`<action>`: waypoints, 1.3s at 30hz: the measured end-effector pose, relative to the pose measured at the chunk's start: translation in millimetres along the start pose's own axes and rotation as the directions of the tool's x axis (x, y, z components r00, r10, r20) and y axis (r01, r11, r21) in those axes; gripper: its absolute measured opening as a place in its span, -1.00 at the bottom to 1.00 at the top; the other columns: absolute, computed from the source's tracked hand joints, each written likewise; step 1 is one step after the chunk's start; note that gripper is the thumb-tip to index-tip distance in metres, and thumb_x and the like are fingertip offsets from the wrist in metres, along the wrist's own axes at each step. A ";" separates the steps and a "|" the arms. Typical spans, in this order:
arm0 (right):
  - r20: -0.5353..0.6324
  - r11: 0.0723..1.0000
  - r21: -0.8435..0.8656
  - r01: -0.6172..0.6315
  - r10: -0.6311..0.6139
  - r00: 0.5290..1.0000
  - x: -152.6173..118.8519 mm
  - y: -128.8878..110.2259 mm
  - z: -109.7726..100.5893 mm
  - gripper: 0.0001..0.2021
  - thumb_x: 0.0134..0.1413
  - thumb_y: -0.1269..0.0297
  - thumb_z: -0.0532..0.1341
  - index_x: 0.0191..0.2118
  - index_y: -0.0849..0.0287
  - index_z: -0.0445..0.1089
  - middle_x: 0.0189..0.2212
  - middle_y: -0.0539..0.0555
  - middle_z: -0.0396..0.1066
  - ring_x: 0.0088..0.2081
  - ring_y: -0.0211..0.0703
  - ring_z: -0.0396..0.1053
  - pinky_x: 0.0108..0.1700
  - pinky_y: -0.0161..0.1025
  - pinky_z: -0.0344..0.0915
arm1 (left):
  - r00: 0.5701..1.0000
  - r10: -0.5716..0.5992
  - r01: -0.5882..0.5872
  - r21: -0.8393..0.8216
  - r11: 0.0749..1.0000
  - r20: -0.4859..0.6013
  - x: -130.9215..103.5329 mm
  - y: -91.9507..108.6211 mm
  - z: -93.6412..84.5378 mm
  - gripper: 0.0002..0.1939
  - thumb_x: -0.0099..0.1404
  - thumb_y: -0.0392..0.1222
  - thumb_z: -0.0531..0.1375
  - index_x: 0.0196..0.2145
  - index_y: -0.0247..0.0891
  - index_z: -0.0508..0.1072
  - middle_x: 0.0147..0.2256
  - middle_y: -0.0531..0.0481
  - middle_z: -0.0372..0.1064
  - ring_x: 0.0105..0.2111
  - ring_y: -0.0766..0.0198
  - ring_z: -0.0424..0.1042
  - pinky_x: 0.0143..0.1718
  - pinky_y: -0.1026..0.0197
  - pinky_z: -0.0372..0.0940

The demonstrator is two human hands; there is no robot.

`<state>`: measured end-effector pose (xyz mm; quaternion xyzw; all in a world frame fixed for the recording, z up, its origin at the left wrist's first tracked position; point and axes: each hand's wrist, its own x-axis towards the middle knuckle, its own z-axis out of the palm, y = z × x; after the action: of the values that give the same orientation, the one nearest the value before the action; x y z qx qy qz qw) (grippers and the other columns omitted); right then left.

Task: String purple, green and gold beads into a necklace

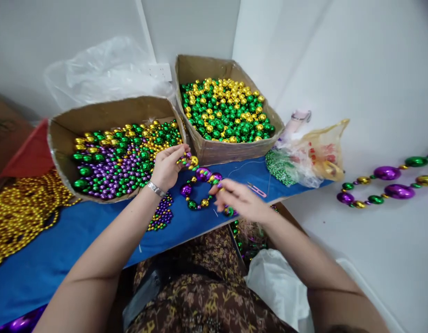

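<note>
My left hand (168, 170), with a metal bracelet at the wrist, pinches one end of a bead strand (203, 174) of purple, gold and green beads above the blue-covered table. My right hand (236, 196) is slightly blurred, its fingers bent and closed at the strand's other end. Below the strand, a loop of larger purple, green and gold beads (185, 190) hangs or lies between my hands. Small purple and green beads (162, 213) lie by my left wrist. Pink thread snips (257, 189) rest beyond my right hand.
Two cardboard boxes hold loose beads: a left box (113, 111) and a back box (231, 150). Gold bead strings (23, 208) cover the table's left end. Plastic bags (318, 155) and green beads (279, 166) sit at the right. A large bead garland (387, 173) hangs by the wall.
</note>
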<state>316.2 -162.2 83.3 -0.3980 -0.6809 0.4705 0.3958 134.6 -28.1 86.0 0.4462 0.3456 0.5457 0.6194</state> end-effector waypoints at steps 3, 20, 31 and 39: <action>-0.191 0.995 -0.015 0.097 -0.098 0.977 4.6 -41.6 -42.8 -0.72 0.26 0.05 0.06 -0.13 0.14 0.33 -0.48 -0.07 0.30 -0.45 -0.38 0.33 -0.33 -0.36 0.31 | 0.996 0.009 -0.017 0.101 0.995 0.083 1.9 -1.6 -4.3 -0.76 0.03 -0.07 0.32 -0.38 -0.29 0.57 -0.33 -0.09 0.49 -0.34 0.29 0.44 -0.48 0.35 0.34; -0.388 0.716 -0.698 -0.027 -0.345 0.855 78.9 -240.1 -119.5 -0.79 0.26 0.39 0.07 -0.40 0.20 0.36 -0.82 -0.23 0.12 -0.75 -0.47 0.17 -0.76 -0.55 0.07 | 0.679 0.540 -0.649 0.064 0.758 0.498 62.4 48.9 74.2 -0.32 -0.02 -0.05 0.41 0.05 -0.13 0.31 0.06 -0.13 0.29 -0.04 0.04 0.41 -0.12 0.09 0.41; -0.532 0.886 -0.311 0.343 -0.462 0.710 102.1 -268.9 -129.8 -0.75 0.31 0.36 -0.01 -0.43 0.18 0.21 -0.61 -0.18 0.33 -0.65 -0.50 0.22 -0.55 -0.44 0.20 | 0.854 0.432 -0.380 -0.220 0.898 0.289 29.7 110.0 116.8 -0.46 -0.07 -0.39 0.37 -0.08 -0.21 0.44 -0.11 -0.13 0.40 -0.01 -0.03 0.41 -0.19 0.15 0.43; -0.569 0.878 -0.194 0.437 -0.464 0.679 112.1 -270.1 -129.5 -0.83 0.22 0.50 0.02 -0.31 0.09 0.24 -0.58 -0.23 0.37 -0.59 -0.53 0.27 -0.52 -0.45 0.15 | 0.791 0.490 -0.452 -0.189 0.872 0.367 21.2 112.5 124.2 -0.49 -0.08 -0.42 0.31 -0.11 -0.19 0.48 -0.07 -0.12 0.41 -0.01 -0.02 0.40 -0.17 0.12 0.43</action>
<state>347.2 -82.5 391.4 -0.3543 -0.6061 0.1934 0.6854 210.3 -28.3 236.9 0.5922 0.0627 0.5938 0.5410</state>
